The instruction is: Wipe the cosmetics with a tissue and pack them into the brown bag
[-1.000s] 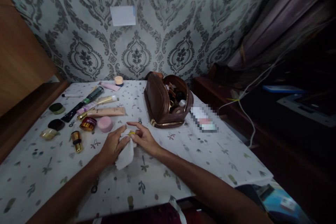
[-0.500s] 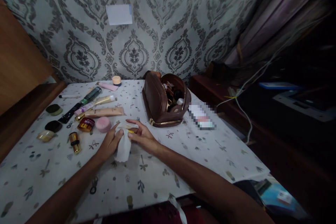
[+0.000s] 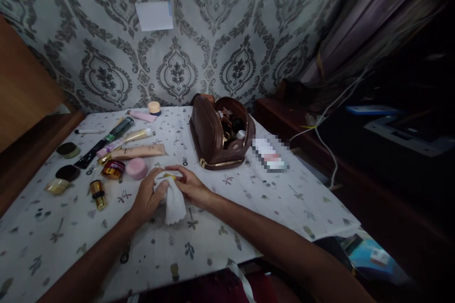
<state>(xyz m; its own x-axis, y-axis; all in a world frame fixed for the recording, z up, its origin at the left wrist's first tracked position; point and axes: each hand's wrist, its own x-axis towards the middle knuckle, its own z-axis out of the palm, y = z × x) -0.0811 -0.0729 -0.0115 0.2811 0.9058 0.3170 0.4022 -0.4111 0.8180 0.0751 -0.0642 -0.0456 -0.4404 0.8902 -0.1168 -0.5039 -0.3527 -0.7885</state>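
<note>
A white cloth (image 3: 175,206) with a scalloped edge hangs from my left hand (image 3: 147,194), its fingers closed on it. My right hand (image 3: 192,185) pinches a small yellow item (image 3: 169,176) against the cloth. The item is mostly covered by cloth and fingers, so its kind does not show. Both hands meet just above the table, close to a pink round jar (image 3: 137,168). Left of that jar are a dark red and gold jar (image 3: 113,169) and a gold and black bottle (image 3: 97,194).
An unzipped brown cosmetic bag (image 3: 208,132) holding several items stands beyond my hands. Several tubes, including a beige one (image 3: 142,151), lie at the left beside dark compacts (image 3: 67,173). A blurred-out object (image 3: 270,154) lies right of the bag. White cables (image 3: 329,151) hang past the table's right side.
The cloth has shifted in my hands, its loose end now hanging further right and more spread. My left hand is wrapped more around it. The whole view has moved slightly.
</note>
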